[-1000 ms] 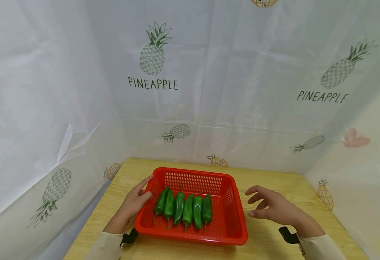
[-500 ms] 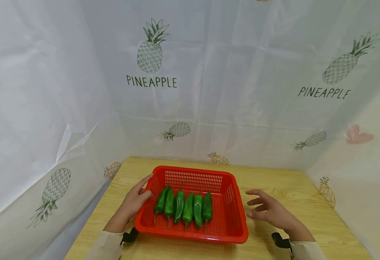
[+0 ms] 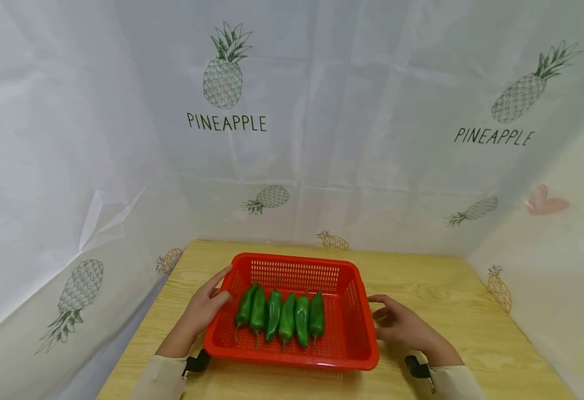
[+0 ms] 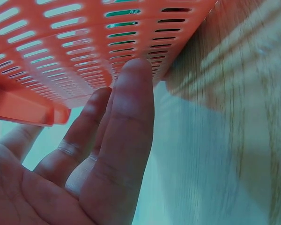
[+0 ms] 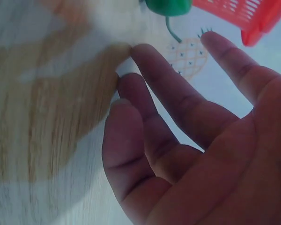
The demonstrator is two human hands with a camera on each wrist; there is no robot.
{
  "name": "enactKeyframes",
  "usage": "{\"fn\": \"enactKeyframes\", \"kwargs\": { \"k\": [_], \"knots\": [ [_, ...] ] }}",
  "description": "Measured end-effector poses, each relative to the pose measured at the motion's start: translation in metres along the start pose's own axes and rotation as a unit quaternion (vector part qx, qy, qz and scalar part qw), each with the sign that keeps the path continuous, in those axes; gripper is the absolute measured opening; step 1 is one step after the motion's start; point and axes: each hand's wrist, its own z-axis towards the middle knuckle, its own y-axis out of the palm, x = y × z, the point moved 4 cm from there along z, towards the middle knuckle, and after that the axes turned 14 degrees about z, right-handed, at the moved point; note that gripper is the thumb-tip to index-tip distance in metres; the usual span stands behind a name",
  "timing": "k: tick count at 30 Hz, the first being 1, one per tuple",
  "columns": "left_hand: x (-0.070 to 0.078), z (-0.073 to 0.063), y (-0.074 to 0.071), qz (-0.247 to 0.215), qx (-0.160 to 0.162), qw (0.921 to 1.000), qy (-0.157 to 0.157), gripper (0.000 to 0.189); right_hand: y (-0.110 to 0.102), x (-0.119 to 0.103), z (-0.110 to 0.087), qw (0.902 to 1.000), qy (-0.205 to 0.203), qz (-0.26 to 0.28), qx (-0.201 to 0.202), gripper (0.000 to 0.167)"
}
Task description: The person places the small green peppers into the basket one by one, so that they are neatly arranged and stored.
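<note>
Several green peppers lie side by side in a red slotted plastic basket. My left hand rests along the basket's left side, index finger reaching up by the far corner of the rim. In the left wrist view its fingers extend fairly straight against the slotted wall below the overhanging rim. My right hand is beside the basket's right wall, fingers loosely bent and fingertips close to the rim. Nothing shows between those fingers in the right wrist view.
The basket stands on a light wood-grain table. White sheeting printed with pineapples hangs close behind the table and along both sides. Dark straps sit at both wrists, by pale sleeves.
My right hand has moved left, from apart from the basket to right at its right rim. My left hand keeps its place, and the peppers stay put. The view has shifted slightly.
</note>
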Motion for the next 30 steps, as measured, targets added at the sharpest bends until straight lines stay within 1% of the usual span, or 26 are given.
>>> {"fn": "enactKeyframes", "kwargs": {
  "k": [5,11,15,20,23,25,28,30],
  "knots": [
    [0.0,-0.001,-0.003,0.011,0.003,0.9999,0.004,0.07,0.005,-0.004,0.005,0.9994,-0.009,-0.033,0.006,0.074],
    [0.001,0.0,-0.005,-0.002,-0.001,1.0,-0.001,0.07,0.011,-0.007,0.009,0.9985,-0.029,-0.046,0.001,0.074],
    [0.001,0.001,-0.005,-0.003,-0.001,1.0,-0.003,0.071,0.015,-0.007,0.011,0.9977,-0.043,-0.052,0.006,0.067],
    [-0.001,0.001,-0.003,0.004,-0.002,1.0,-0.006,0.071,0.019,-0.009,0.013,0.9968,-0.054,-0.059,0.002,0.061],
    [-0.001,0.0,-0.002,-0.001,-0.006,1.0,-0.006,0.071,0.021,-0.011,0.012,0.9966,-0.052,-0.063,0.001,0.061],
    [-0.001,0.0,-0.001,-0.006,-0.008,0.9999,-0.006,0.072,0.021,-0.01,0.011,0.997,-0.044,-0.063,0.0,0.063],
    [0.0,0.0,-0.001,-0.011,-0.01,0.9999,-0.004,0.071,0.019,-0.007,0.009,0.9981,-0.03,-0.054,-0.001,0.066],
    [0.001,0.0,-0.001,-0.011,-0.011,0.9999,-0.003,0.071,0.018,-0.004,0.007,0.999,-0.021,-0.038,-0.005,0.069]
  ]
}}
